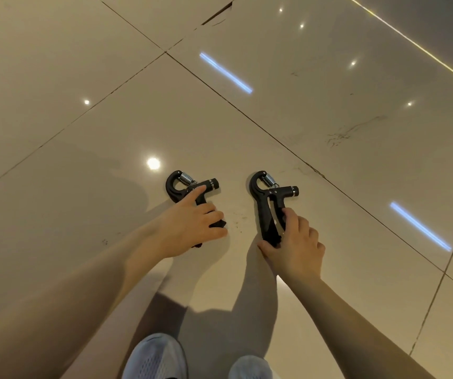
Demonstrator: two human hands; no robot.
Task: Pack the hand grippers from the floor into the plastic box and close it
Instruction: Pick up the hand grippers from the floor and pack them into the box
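Two black hand grippers with silver springs lie side by side on the glossy tiled floor [83,187]. My left hand [189,228] covers the handles of the left hand gripper [181,186], fingers curled round them and the index finger stretched along its body. My right hand [295,247] holds the lower handles of the right hand gripper [267,203] between thumb and fingers. Both tools still touch the floor. No plastic box is in view.
My two light-coloured shoes [155,356] show at the bottom edge, close below my arms. Dark tile joints cross the floor, and ceiling lights reflect in it. A cracked tile corner [217,15] lies far ahead.
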